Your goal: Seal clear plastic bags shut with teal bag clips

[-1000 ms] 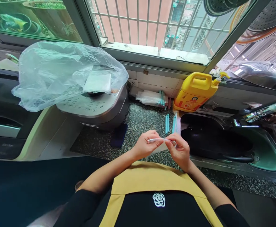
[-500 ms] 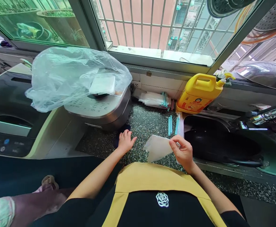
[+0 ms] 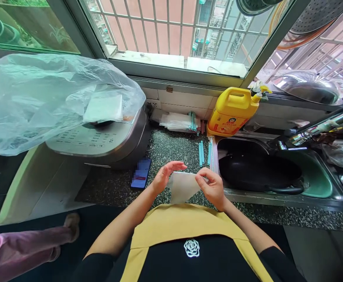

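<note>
Between my hands, just above the counter near the apron, hangs a small translucent whitish plastic bag (image 3: 184, 186). My right hand (image 3: 214, 188) pinches its upper right corner between thumb and fingers. At the bag's left side is my left hand (image 3: 169, 176), fingers stretched out and apart; whether it touches the edge I cannot tell. A phone (image 3: 141, 173) with a lit screen lies on the counter to the left of that hand. Beyond the bag, several teal plastic strips (image 3: 201, 154) lie beside the sink.
A rice cooker (image 3: 101, 143) stands at left under a large clear plastic bag (image 3: 56, 98). Flat clear bags (image 3: 177, 121) lie along the wall. A yellow jug (image 3: 231, 111) stands by the sink (image 3: 320, 182), which holds a black wok (image 3: 256, 170). Another person's leg (image 3: 27, 248) shows at lower left.
My left hand has left the phone, uncovering it, and moved right to the small bag's left side. The right hand still pinches the bag. The view has shifted to the right.
</note>
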`<move>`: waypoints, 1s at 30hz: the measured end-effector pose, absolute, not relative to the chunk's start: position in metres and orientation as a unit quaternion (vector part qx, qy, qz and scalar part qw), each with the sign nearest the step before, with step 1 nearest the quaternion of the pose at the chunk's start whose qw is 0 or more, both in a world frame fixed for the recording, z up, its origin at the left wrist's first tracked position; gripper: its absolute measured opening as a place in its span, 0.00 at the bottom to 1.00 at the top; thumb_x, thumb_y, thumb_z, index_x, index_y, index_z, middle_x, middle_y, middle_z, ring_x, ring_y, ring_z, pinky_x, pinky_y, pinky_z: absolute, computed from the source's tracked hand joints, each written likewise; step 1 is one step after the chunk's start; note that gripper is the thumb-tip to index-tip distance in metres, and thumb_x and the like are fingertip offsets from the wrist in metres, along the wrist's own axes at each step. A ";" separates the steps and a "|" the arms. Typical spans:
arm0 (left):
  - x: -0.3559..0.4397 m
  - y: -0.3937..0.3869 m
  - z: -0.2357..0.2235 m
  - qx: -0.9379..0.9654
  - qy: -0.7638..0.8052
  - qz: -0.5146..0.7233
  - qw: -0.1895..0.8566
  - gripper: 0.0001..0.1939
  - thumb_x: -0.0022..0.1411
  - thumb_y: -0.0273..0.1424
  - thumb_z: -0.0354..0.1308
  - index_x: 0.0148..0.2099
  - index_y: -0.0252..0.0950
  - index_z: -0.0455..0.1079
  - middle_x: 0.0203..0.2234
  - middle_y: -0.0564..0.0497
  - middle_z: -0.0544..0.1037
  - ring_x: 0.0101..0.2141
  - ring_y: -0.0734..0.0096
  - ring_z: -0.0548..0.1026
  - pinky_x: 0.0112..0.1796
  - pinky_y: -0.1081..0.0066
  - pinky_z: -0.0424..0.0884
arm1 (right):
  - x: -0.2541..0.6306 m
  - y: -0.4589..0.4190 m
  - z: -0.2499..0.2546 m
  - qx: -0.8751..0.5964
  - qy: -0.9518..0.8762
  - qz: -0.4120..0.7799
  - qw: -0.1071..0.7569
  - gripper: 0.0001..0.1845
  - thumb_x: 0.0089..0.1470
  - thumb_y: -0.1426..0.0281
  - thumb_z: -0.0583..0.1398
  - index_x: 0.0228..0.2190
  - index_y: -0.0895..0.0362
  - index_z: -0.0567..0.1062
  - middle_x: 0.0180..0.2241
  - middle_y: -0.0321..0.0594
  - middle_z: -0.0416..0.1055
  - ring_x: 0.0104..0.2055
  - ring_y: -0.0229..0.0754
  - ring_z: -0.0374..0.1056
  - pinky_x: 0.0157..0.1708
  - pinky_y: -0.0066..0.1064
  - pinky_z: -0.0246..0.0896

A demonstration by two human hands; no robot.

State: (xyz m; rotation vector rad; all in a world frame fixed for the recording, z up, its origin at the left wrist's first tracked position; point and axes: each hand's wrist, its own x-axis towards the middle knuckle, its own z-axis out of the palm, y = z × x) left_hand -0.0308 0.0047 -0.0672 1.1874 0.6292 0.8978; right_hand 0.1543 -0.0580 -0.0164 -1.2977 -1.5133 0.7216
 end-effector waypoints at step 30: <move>-0.036 -0.021 -0.063 0.710 0.295 0.329 0.549 0.25 0.64 0.36 0.49 0.62 0.38 0.60 0.43 0.45 0.79 0.34 0.72 0.76 0.38 0.73 0.70 | 0.159 -0.022 -0.038 -0.552 -0.325 0.582 0.501 0.21 0.34 0.54 0.67 0.18 0.58 0.69 0.15 0.30 0.60 0.18 0.31 0.51 0.20 0.25 0.44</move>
